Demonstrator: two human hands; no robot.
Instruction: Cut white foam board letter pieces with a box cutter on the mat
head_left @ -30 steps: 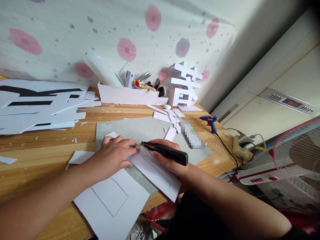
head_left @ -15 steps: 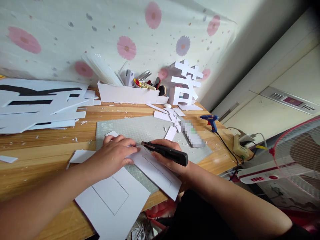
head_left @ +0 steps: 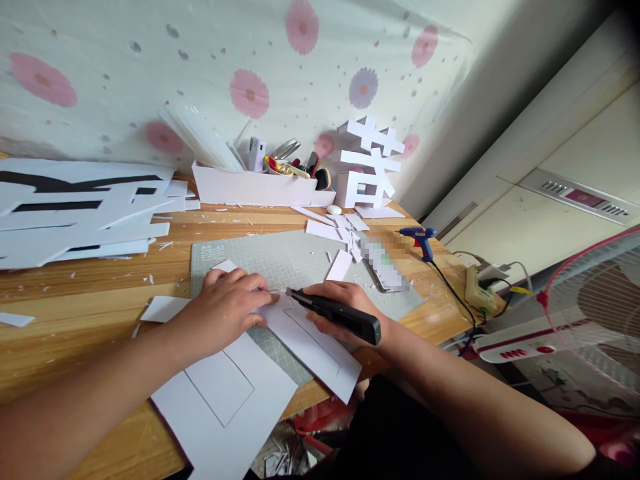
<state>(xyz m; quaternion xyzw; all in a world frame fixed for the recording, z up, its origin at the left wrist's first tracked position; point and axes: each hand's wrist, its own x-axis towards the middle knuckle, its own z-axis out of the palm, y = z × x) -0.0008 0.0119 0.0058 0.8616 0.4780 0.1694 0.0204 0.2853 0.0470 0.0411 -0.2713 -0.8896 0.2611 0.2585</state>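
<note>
In my right hand (head_left: 345,300) is a black utility knife (head_left: 340,315), gripped along its body with its tip pointing left toward the board. Beneath that hand lies a narrow white foam board strip (head_left: 320,357) with a pencilled outline. My left hand (head_left: 233,303) rests on the white board, fingers stretched out and pressing near the strip's far end, close to the knife tip. A larger white board (head_left: 220,407) with a drawn rectangle extends below my left wrist and over the table's front edge. Under the boards is a grey-green cutting mat (head_left: 280,257).
A blue glue gun (head_left: 421,241) and a pixelated flat object (head_left: 385,263) lie right. White offcuts (head_left: 340,265) litter the mat. At the back stand a white tool box (head_left: 255,189) and a white cut-out character (head_left: 367,163). Cut boards (head_left: 75,227) pile up left; a fan (head_left: 600,300) stands right.
My right hand has shifted slightly right, and the knife's rear end has swung a little lower and to the right. My left hand stays pressed on the board.
</note>
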